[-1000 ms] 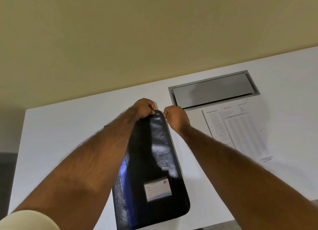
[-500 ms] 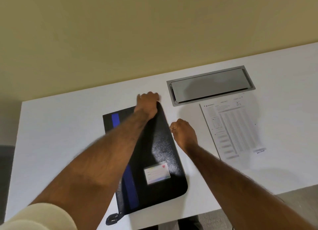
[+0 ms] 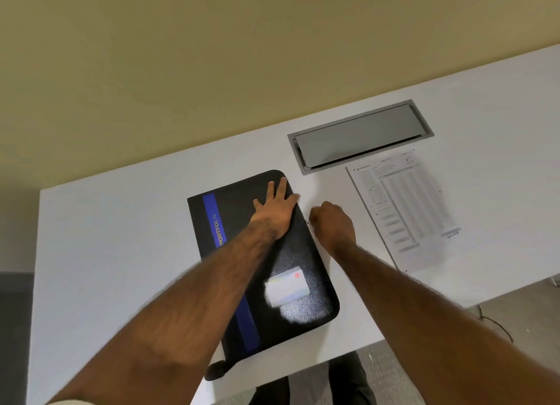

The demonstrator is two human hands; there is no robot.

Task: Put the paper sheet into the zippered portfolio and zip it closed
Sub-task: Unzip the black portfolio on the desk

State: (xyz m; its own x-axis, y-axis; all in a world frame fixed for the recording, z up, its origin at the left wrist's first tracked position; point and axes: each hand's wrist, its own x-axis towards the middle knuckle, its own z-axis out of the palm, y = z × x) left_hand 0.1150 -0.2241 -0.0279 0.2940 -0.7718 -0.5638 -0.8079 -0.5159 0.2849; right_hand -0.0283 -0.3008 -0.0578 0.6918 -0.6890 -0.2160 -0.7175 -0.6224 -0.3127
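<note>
A black zippered portfolio with a blue stripe and a white label lies flat on the white table. My left hand rests flat on its far part, fingers spread, pressing it down. My right hand is closed at the portfolio's right edge, pinching a small metal zipper pull. The printed paper sheet lies on the table to the right, apart from the portfolio.
A grey cable hatch is set into the table behind the paper. The table's near edge runs just below the portfolio, whose strap end hangs over it. A beige wall stands behind the table.
My left hand went from gripping the portfolio's far corner to lying flat on it. My right hand moved with the zipper pull from the top corner down the right edge. The portfolio now lies flat.
</note>
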